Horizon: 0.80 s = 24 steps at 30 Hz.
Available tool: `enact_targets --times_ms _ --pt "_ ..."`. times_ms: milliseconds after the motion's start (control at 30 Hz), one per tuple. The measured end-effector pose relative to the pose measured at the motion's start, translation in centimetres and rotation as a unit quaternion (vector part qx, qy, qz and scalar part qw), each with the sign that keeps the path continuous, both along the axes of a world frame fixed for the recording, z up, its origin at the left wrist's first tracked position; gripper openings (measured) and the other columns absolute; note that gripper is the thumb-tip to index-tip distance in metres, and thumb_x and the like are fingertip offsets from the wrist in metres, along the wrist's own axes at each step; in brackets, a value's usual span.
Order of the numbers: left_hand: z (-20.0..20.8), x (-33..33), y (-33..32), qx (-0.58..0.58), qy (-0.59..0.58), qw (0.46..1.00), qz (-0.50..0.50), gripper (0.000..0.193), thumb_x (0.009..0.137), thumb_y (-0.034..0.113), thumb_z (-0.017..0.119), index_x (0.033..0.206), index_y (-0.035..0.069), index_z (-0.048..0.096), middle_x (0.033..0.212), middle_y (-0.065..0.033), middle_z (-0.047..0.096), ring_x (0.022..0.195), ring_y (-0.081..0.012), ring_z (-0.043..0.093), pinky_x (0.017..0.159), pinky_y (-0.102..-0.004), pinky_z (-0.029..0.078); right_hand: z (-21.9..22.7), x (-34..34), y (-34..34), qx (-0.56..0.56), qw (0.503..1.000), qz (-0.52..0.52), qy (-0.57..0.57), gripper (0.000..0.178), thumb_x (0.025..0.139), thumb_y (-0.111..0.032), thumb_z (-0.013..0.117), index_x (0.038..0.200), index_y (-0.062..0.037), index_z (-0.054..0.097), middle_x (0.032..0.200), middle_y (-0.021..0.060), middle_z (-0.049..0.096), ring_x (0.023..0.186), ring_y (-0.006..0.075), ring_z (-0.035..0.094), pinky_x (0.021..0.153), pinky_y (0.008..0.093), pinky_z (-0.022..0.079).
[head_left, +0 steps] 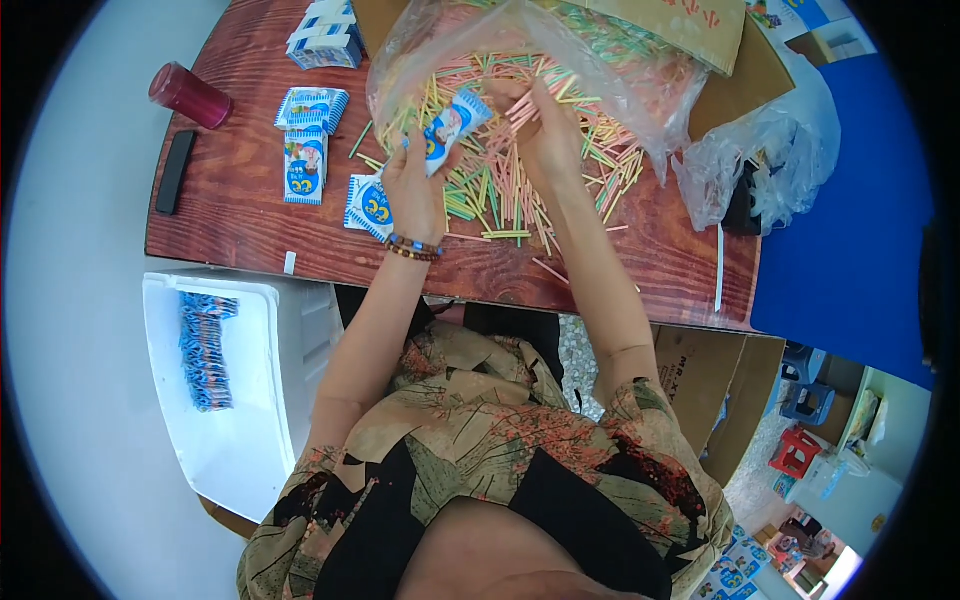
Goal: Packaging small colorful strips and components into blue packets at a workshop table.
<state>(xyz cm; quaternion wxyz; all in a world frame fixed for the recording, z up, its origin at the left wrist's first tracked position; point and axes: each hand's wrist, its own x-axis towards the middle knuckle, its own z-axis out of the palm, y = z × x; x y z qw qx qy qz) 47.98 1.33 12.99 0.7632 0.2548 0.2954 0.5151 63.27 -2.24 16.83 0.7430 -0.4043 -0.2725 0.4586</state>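
My left hand [412, 190], with beads round its wrist, is closed on a small blue and white packet [455, 125], which it holds tilted above the table. In my right hand [550, 140] are several thin pink sticks [522, 110], pinched between thumb and fingers just right of the packet. Beneath both hands spreads a loose pile of pastel sticks [490, 195] in pink, yellow and green, spilling from a clear plastic bag [520, 30]. Another blue and white packet [368, 205] lies under my left wrist, partly covered by it.
More packets [305, 165] lie stacked on the red wooden table [240, 215], left of my hands. Beyond them stand a dark red cup [190, 95] and a black oblong object [176, 172]. A white bin [215, 430] holds several packets. Cardboard [700, 30] borders the pile.
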Motion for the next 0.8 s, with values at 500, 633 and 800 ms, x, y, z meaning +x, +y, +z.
enact_targets --times_ms 500,633,800 --pt "2.3 0.0 -2.3 -0.017 -0.077 0.997 0.012 0.022 0.097 0.020 0.053 0.094 0.001 0.063 0.094 -0.0055 0.067 0.082 -0.0130 0.065 0.074 -0.0307 0.056 4.6 -6.5 0.9 0.109 0.943 -0.274 -0.155 0.043 0.101 -0.024 0.034 0.101 0.0056 0.064 0.105 0.0108 0.067 0.084 0.0121 0.055 0.076 0.0238 0.041" --pt "2.6 0.2 -2.4 -0.016 -0.088 0.996 0.021 0.021 0.097 0.020 0.052 0.094 0.002 0.063 0.094 -0.0048 0.067 0.083 -0.0112 0.064 0.075 -0.0287 0.055 4.2 -7.6 0.6 0.127 0.959 -0.215 -0.133 0.039 0.101 -0.024 0.035 0.111 0.0055 0.058 0.112 0.0123 0.064 0.094 0.0134 0.056 0.084 0.0274 0.042" --pt "1.1 -0.1 -1.6 -0.009 -0.102 0.995 0.021 0.020 0.098 0.020 0.051 0.104 0.003 0.060 0.102 -0.0051 0.066 0.091 -0.0126 0.064 0.080 -0.0301 0.054 3.7 -8.4 -0.1 0.070 0.973 -0.158 -0.155 0.037 0.101 -0.023 0.036 0.118 0.0049 0.051 0.122 0.0168 0.057 0.108 0.0170 0.053 0.094 0.0306 0.040"
